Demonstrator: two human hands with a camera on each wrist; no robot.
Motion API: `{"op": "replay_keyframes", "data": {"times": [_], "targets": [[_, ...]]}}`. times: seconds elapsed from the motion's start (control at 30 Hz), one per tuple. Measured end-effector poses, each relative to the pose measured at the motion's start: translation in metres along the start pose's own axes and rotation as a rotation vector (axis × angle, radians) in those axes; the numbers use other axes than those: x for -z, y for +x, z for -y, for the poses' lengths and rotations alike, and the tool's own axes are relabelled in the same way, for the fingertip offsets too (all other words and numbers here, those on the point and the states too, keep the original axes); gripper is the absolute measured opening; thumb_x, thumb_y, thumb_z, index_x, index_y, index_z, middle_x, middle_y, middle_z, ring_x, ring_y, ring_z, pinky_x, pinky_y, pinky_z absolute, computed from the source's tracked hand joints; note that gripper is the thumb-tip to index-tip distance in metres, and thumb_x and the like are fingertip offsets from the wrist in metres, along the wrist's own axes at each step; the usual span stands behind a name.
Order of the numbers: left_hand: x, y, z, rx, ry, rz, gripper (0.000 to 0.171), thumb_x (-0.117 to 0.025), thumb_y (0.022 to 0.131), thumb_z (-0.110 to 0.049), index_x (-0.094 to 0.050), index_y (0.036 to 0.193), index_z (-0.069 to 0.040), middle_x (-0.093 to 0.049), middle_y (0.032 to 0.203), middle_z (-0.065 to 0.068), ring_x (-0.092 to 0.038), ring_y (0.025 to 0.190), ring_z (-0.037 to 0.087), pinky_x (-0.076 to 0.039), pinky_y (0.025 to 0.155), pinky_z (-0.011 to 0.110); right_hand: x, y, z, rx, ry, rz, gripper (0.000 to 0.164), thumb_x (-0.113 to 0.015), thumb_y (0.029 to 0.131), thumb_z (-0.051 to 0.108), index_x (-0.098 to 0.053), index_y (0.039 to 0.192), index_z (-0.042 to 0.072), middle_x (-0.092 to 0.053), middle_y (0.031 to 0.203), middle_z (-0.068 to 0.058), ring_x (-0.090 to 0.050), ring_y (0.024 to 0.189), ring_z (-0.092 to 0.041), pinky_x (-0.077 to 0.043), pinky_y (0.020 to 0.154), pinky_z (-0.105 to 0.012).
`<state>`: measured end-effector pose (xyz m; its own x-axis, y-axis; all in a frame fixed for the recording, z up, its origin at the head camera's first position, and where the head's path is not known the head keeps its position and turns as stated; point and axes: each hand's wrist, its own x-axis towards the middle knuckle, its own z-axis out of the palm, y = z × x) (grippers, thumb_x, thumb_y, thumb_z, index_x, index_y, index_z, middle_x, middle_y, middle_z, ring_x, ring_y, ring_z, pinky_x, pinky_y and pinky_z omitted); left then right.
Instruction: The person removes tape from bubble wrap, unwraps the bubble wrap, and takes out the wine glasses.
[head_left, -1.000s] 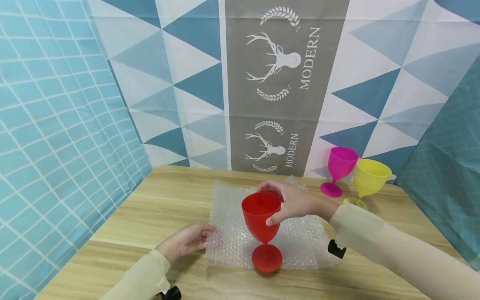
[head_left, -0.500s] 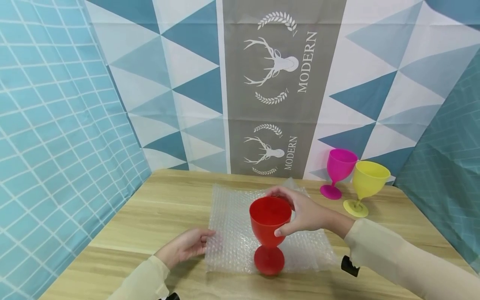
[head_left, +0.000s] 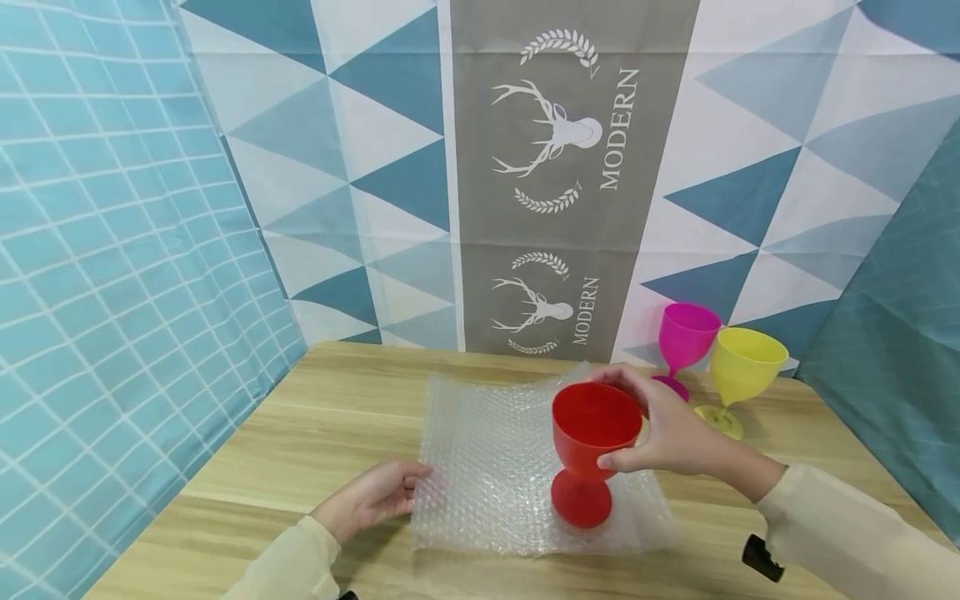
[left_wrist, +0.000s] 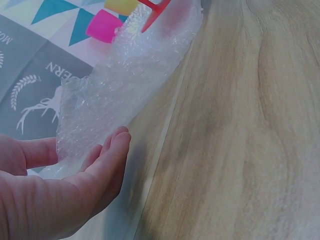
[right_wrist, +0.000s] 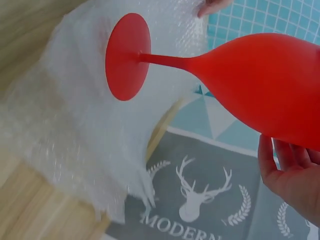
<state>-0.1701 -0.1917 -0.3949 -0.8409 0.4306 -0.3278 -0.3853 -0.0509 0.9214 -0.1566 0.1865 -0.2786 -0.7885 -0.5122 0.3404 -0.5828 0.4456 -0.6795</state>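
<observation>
My right hand (head_left: 667,425) grips a red plastic goblet (head_left: 581,483) by its bowl, thumb on the near side and fingers round the far side. The goblet is upright over the right part of a sheet of bubble wrap (head_left: 487,467). In the right wrist view, the goblet's round foot (right_wrist: 125,60) shows against the wrap (right_wrist: 80,90). At the wrap's left edge, my left hand (head_left: 375,500) pinches the sheet between thumb and fingers. The left wrist view shows that hand (left_wrist: 75,185) with the wrap (left_wrist: 110,90) between thumb and fingers.
A magenta goblet (head_left: 686,333) and a yellow goblet (head_left: 746,367) stand at the back right of the wooden table (head_left: 352,400). A patterned cloth (head_left: 570,208) hangs behind the table, and a blue checked cloth (head_left: 112,275) hangs on the left.
My right hand has moved right with the red goblet, from the middle of the wrap to its right part. The left hand stays at the wrap's left edge.
</observation>
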Motion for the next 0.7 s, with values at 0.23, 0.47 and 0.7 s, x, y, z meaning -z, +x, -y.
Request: {"op": "replay_keyframes", "data": {"times": [0.23,0.47,0.7], "targets": [[0.0,0.001,-0.001,-0.002,0.004,0.009,0.028,-0.041,0.1,-0.011,-0.047,0.117,0.01,-0.065,0.09,0.0,-0.063,0.081,0.006,-0.056,0.077,0.016,0.018,-0.011,0.003,0.043,-0.135,-0.098,0.081,-0.09,0.059,0.019,-0.046,0.127,0.009,-0.059,0.12,-0.006,-0.057,0.107,-0.022,-0.059,0.071,-0.024],[-0.002,0.002,-0.003,-0.003,0.01,0.002,0.031,-0.04,0.1,-0.011,-0.045,0.12,0.012,-0.064,0.091,0.001,-0.063,0.082,0.007,-0.056,0.078,0.018,0.027,-0.017,0.005,0.097,-0.277,-0.192,0.088,-0.093,0.052,0.018,-0.047,0.126,0.009,-0.058,0.118,-0.005,-0.056,0.103,-0.019,-0.059,0.066,-0.024],[-0.003,0.001,-0.002,0.005,0.005,-0.001,0.033,-0.041,0.1,-0.011,-0.042,0.122,0.014,-0.063,0.093,0.002,-0.063,0.084,0.008,-0.056,0.08,0.018,0.03,-0.02,0.004,0.175,-0.4,-0.264,0.096,-0.096,0.041,0.014,-0.047,0.124,0.005,-0.058,0.117,-0.005,-0.053,0.102,-0.01,-0.058,0.065,-0.02]]}}
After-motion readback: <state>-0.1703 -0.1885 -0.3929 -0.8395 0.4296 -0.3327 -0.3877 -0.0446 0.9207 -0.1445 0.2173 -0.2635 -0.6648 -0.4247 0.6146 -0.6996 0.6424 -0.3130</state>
